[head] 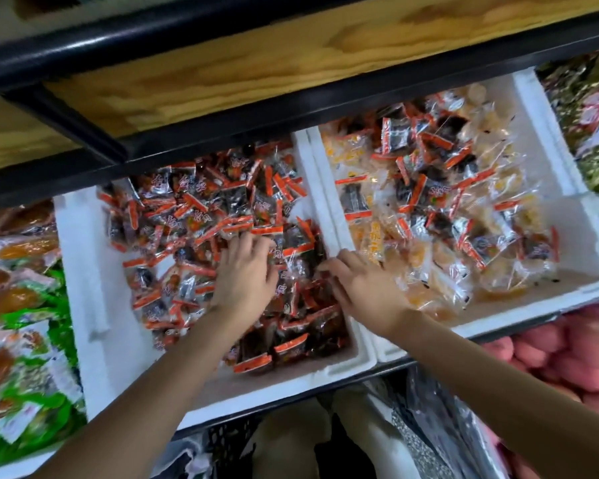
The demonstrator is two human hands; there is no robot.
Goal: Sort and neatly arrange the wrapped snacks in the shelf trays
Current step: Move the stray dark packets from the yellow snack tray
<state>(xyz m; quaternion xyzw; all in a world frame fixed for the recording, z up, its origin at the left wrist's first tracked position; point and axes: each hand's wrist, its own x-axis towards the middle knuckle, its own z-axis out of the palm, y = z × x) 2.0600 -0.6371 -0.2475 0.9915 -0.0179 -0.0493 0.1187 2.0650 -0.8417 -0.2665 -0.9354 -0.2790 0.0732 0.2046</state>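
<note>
Orange-edged snacks (222, 216) lie every direction; left hand (246, 271), right hand (357, 281) touching.

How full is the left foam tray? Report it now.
Partly full. Dark orange-edged snack packets heap across the middle and right of the left tray, but bare white floor shows along its left side and front.

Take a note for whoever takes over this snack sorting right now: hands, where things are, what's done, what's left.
Left hand: spread flat on the dark orange-edged packets in the left foam tray.
Right hand: reaches across the shared wall into that tray, fingertips among the packets; grip unclear.
Done: the left tray looks all one kind.
Left: the right foam tray mixes stray dark packets with yellow packets. Move the strays over, then tidy both trays.
</note>
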